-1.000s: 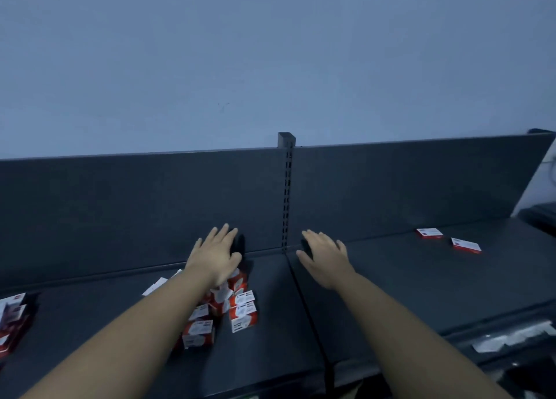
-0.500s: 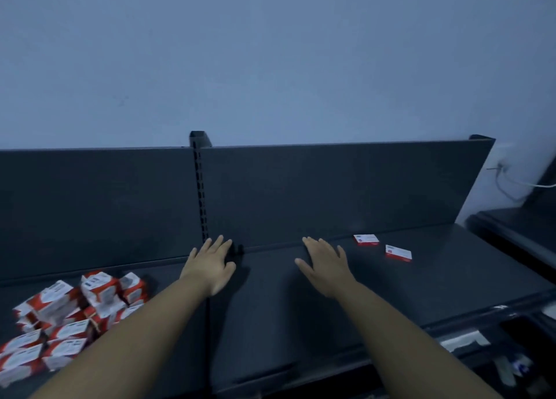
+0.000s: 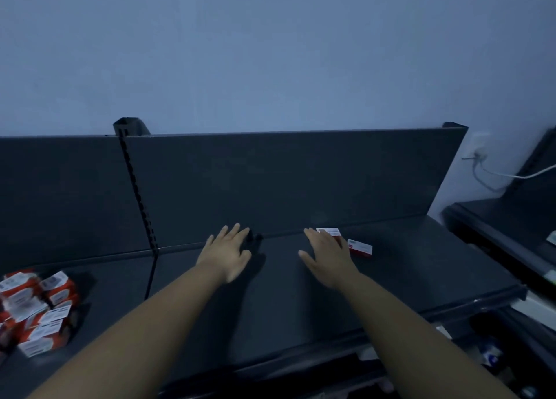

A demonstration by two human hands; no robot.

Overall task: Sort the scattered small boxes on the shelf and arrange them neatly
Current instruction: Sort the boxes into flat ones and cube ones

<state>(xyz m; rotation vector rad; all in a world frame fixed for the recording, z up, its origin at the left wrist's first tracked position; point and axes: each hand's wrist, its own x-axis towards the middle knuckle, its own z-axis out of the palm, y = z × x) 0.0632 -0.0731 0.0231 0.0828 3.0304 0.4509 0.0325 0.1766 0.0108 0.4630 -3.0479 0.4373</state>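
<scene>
Currently both hands reach palm-down over the dark shelf (image 3: 285, 302), fingers straight and spread, holding nothing. The left hand (image 3: 227, 255) is near the back panel (image 3: 285, 182); the right hand (image 3: 328, 257) has its fingertips at one flat red-and-white box (image 3: 331, 232), contact unclear. A second flat box (image 3: 360, 247) lies just right of that hand, and a jumbled pile of boxes (image 3: 36, 308) sits far left, beyond the slotted upright (image 3: 137, 188).

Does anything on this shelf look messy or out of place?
Yes. The pile of boxes at the shelf's left is a jumble, tilted every way. Two more lie flat far from it near the back panel: one stray box at the right hand's fingertips, another stray box right of it.
</scene>
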